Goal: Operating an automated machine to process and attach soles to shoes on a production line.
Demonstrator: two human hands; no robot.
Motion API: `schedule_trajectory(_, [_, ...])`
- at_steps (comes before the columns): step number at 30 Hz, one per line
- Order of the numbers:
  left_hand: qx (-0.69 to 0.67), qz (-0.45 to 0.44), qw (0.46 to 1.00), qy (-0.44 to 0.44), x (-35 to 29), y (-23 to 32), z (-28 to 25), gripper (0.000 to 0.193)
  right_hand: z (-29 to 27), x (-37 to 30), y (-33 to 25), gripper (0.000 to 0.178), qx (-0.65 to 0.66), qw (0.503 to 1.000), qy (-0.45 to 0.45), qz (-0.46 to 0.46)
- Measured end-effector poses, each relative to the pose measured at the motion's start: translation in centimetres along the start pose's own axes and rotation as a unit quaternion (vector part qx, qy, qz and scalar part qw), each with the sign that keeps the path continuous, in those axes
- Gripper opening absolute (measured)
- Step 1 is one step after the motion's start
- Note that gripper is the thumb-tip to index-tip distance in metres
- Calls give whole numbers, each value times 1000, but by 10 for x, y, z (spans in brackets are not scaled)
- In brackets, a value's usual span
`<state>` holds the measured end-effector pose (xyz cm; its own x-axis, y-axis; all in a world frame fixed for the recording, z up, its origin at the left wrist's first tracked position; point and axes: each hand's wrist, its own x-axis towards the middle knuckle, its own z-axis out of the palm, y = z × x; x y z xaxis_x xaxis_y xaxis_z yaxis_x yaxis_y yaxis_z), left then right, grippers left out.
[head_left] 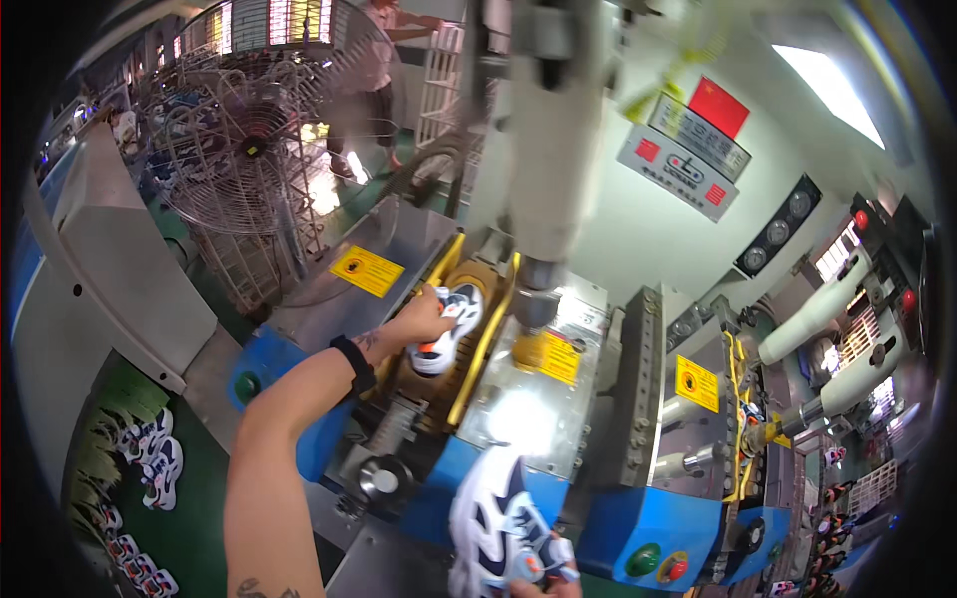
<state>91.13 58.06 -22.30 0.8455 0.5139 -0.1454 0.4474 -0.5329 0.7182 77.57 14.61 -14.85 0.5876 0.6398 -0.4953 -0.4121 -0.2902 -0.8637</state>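
Observation:
My left hand (424, 319), a dark band on its wrist, reaches into the trough of a pressing machine. Its fingers are closed on a white, navy and orange sneaker (466, 302), which lies lengthwise on the brown pad (424, 389) between two yellow side strips. Nearer to me, at the lower edge, a second sneaker of the same colours (493, 523) is in my right hand (548, 588). Only some fingers of that hand show, wrapped on the shoe's lower end. Above and right of the trough stands a thick pale press arm (560, 149) with a metal rod end.
To the right is another press station (688, 439) with a sneaker in it and green and red buttons on its blue front. A large caged fan (249, 145) stands far left, a person (374, 80) behind it. Several sneakers (162, 468) sit on a green surface at lower left.

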Motion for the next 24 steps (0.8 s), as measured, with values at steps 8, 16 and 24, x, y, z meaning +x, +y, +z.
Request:
schedule_trajectory(8, [-535,69,812,222,-273,-112,-62,73,109,162,-111,30,137,987,-29,81])
schedule_trajectory(16, [-623,-40,680,384,-435,-225,9,70,135,402,-48,73,-423,830,320,-174])
schedule_trajectory(24, [-681,-204,607,355,-492,-157,120,66,126,463,-65,60,11,924,381,-23])
